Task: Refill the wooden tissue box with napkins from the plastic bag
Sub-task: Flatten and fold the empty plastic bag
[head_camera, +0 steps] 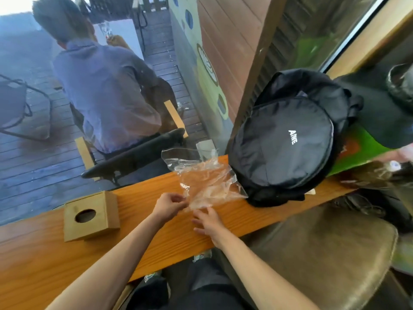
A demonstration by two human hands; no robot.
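A clear plastic bag [205,182] lies crumpled on the wooden counter [143,242], and I cannot make out napkins inside it. My left hand [167,205] pinches the bag's near edge between thumb and fingers. Just to the right, my right hand [207,222] rests with spread fingers on the counter, fingertips touching the bag's lower edge. The wooden tissue box [90,217] stands to the left of both hands, its oval opening facing up and dark inside.
A black round bag [283,142] leans against the window frame right behind the plastic bag. A padded stool [324,260] stands at the right. Beyond the glass, a person sits on a chair with their back turned.
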